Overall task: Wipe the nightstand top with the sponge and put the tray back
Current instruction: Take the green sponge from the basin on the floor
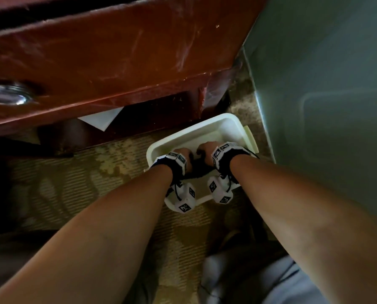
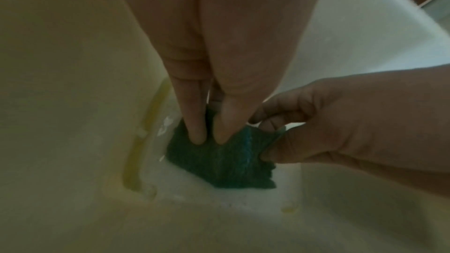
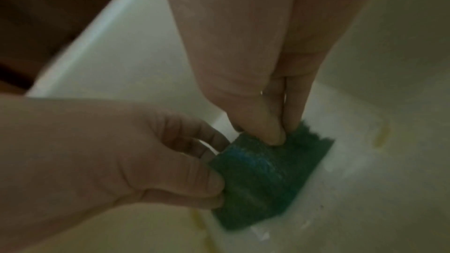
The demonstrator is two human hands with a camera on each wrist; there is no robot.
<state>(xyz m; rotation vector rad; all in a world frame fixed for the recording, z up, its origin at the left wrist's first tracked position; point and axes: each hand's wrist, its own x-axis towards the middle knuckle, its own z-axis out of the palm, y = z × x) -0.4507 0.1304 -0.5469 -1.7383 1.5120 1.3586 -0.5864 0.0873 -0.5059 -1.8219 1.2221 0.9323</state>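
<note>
Green sponge (image 2: 226,163) lies in the white tray (image 1: 205,126) on the floor. Left hand (image 2: 207,76) and right hand (image 3: 255,76) both pinch it. Step: fetching the sponge. Next: lift it to the nightstand (image 1: 108,51).

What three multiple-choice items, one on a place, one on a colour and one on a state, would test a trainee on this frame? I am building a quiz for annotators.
1. Where is the tray?
A. on the carpeted floor beside the nightstand
B. on the nightstand top
C. on a bed

2. What colour is the sponge?
A. yellow
B. dark green
C. pink

3. How is the sponge held?
A. lying untouched
B. by one hand only
C. by both hands inside the tray

Key: 1 A, the head view shows the tray low on the patterned carpet. 2 B, both wrist views show it dark green. 3 C, the left hand and right hand both pinch it.
</note>
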